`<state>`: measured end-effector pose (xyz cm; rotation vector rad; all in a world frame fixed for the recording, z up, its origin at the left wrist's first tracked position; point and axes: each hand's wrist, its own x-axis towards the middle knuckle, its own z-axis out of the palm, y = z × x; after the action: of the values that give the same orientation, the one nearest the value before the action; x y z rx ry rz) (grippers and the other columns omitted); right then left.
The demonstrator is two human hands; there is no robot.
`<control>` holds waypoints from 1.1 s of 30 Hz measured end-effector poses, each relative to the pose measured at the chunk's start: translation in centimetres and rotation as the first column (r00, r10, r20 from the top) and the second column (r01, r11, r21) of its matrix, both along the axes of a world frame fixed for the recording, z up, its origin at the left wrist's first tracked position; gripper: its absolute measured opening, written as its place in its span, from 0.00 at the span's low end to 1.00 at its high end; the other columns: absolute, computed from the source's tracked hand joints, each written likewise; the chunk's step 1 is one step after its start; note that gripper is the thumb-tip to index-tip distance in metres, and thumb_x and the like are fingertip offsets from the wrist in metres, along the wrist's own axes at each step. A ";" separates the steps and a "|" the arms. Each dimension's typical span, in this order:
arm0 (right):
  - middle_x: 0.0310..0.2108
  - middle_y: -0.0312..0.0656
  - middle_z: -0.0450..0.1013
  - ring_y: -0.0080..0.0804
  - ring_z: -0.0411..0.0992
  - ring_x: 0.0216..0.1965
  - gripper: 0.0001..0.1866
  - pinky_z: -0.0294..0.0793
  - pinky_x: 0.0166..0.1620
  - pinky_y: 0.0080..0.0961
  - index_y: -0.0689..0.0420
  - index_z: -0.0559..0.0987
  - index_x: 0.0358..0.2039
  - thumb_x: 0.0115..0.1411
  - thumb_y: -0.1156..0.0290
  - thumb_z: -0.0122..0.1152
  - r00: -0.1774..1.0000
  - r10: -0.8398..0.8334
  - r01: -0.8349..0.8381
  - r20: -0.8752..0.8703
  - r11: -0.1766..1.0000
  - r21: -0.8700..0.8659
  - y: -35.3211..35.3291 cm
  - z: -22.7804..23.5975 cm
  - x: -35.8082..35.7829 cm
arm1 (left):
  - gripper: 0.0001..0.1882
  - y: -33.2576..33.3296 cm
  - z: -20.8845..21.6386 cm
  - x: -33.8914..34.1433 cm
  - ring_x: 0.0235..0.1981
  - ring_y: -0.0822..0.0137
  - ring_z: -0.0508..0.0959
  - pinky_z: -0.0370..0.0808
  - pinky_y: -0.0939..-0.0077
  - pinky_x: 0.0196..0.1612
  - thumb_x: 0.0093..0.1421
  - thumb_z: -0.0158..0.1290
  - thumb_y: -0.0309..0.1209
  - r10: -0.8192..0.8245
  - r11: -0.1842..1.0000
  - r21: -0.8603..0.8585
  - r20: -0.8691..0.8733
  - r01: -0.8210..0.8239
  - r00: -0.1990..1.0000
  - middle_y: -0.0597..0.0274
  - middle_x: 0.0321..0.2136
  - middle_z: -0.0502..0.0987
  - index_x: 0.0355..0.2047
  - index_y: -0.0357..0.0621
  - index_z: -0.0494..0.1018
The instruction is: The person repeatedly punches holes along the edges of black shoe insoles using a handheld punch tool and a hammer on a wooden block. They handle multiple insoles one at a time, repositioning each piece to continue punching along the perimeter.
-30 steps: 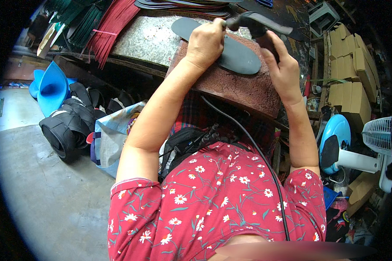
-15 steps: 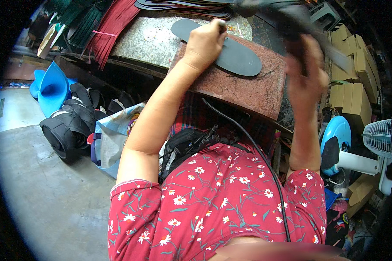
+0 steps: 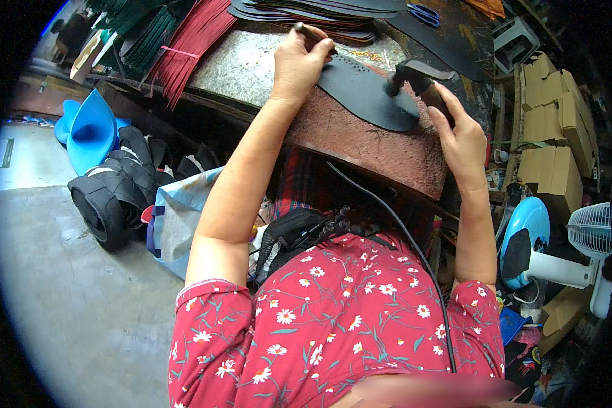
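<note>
A dark grey, sole-shaped sheet (image 3: 364, 95) lies across a reddish stone block (image 3: 360, 146), with small holes along its far edge. My left hand (image 3: 296, 71) is closed around a short dark rod, perhaps a punch (image 3: 311, 32), over the sheet's left end, which it hides. The rod's lower tip is out of sight behind my fingers. In my right hand (image 3: 464, 136) is a hammer (image 3: 438, 102), gripped loosely by its dark handle. Its dark head is over the sheet's right end; whether it touches I cannot tell.
Stacked dark sheets (image 3: 306, 12) and blue-handled scissors (image 3: 425, 13) lie at the back of the bench. A bundle of red strips (image 3: 187, 51) hangs at the left. Cardboard boxes (image 3: 549, 160) and a white fan (image 3: 557, 262) stand at the right; a black cable (image 3: 394, 217) crosses in front.
The hammer has come down from a blurred, raised swing to just over the sheet's right end. My left hand has shifted left along the sheet, and the rod now shows tilted.
</note>
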<state>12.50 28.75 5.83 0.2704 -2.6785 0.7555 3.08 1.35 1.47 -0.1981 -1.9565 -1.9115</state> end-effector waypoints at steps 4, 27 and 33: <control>0.44 0.47 0.78 0.49 0.78 0.43 0.22 0.77 0.42 0.36 0.40 0.75 0.57 0.62 0.55 0.61 0.982 0.126 -0.135 -0.141 0.989 -0.055 -0.5 1.9 -0.9 | 0.06 -0.1 -1.2 -0.2 0.28 0.74 0.80 0.78 0.80 0.33 0.59 0.60 0.26 0.073 0.974 -0.217 0.032 -0.064 0.997 0.61 0.27 0.81 0.35 0.38 0.76; 0.42 0.46 0.79 0.30 0.79 0.38 0.22 0.77 0.39 0.25 0.50 0.75 0.57 0.62 0.66 0.64 0.911 0.184 -0.258 -0.368 0.952 -0.164 -1.1 5.7 -0.3 | 0.08 0.7 -0.9 -0.3 0.34 0.69 0.82 0.80 0.76 0.37 0.61 0.58 0.26 -0.032 0.954 -0.297 0.066 0.051 0.997 0.57 0.32 0.82 0.39 0.36 0.73; 0.40 0.49 0.79 0.49 0.79 0.37 0.19 0.78 0.38 0.34 0.53 0.78 0.49 0.58 0.62 0.67 0.883 0.213 -0.212 -0.418 0.976 0.050 -3.9 3.9 -0.6 | 0.11 3.0 -0.2 1.1 0.29 0.48 0.81 0.77 0.58 0.34 0.56 0.59 0.29 0.000 0.559 -0.766 -0.381 -0.316 0.925 0.47 0.25 0.78 0.36 0.41 0.71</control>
<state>11.92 24.82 9.76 0.6594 -2.2596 0.6644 4.20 4.35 1.26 -0.5406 -2.3452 -0.6293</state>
